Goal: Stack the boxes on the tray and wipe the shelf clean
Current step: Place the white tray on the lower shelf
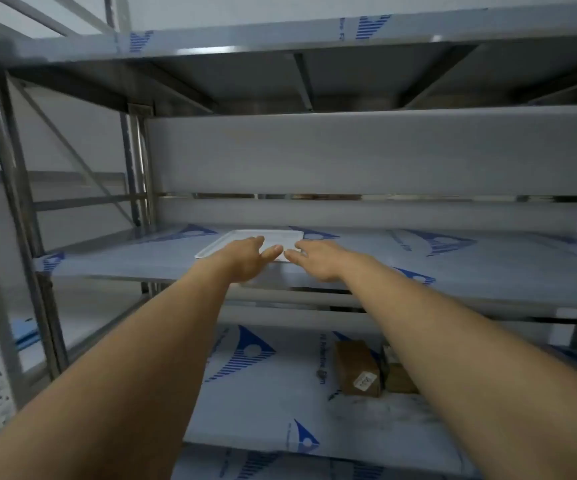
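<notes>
A flat white tray (218, 245) lies on the middle shelf (470, 268), near its left half. Both arms reach forward to it. My left hand (245, 256) and my right hand (318, 258) sit over the tray's near edge, fingers fairly straight, thumbs almost meeting; whether they touch the tray I cannot tell. One shelf down, a brown cardboard box (358, 368) with a white label lies on the film-covered shelf (263, 410). A second brown box (398, 374) sits right beside it, half hidden behind my right forearm.
The rack is grey metal with upright posts (13, 188) at the left and another shelf (280, 39) overhead. Blue-printed protective film covers the shelves. A blue item (24, 336) lies on a neighbouring low shelf at far left.
</notes>
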